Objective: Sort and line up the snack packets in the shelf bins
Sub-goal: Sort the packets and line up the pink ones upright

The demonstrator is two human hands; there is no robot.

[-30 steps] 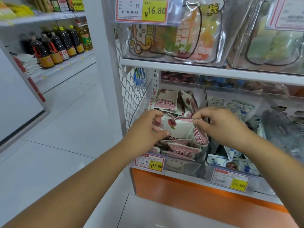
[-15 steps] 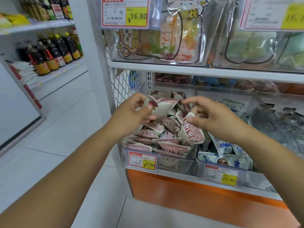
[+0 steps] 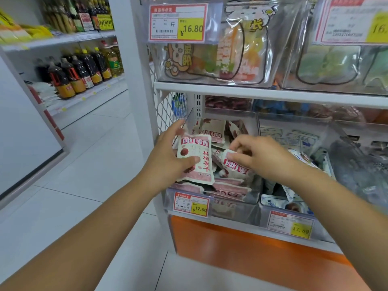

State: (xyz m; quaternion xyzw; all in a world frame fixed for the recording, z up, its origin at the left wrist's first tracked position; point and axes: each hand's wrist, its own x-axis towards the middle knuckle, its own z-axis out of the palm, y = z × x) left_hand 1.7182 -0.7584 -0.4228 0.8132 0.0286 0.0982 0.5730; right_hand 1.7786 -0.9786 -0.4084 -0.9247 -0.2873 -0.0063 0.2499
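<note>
A clear shelf bin point(image 3: 235, 211) holds several pink-and-white snack packets in a loose heap. My left hand point(image 3: 168, 158) grips one pink-and-white packet point(image 3: 196, 158) upright at the bin's left side, thumb across its front, printed face toward me. My right hand point(image 3: 258, 156) pinches a second, smaller-looking packet point(image 3: 235, 165) over the middle of the heap, tilted. More of the same packets point(image 3: 213, 131) stand at the back of the bin.
A neighbouring bin point(image 3: 289, 208) to the right holds blue-and-white packets. Price tags point(image 3: 191, 203) hang on the bin fronts. A shelf point(image 3: 273, 93) with bagged snacks runs above. White mesh panel point(image 3: 168, 106) bounds the left side. Oil bottles point(image 3: 79, 74) line a far shelf.
My left hand has turned its packet upright with the printed face toward me and lowered it to the bin's left side. My right hand still pinches its packet over the heap.
</note>
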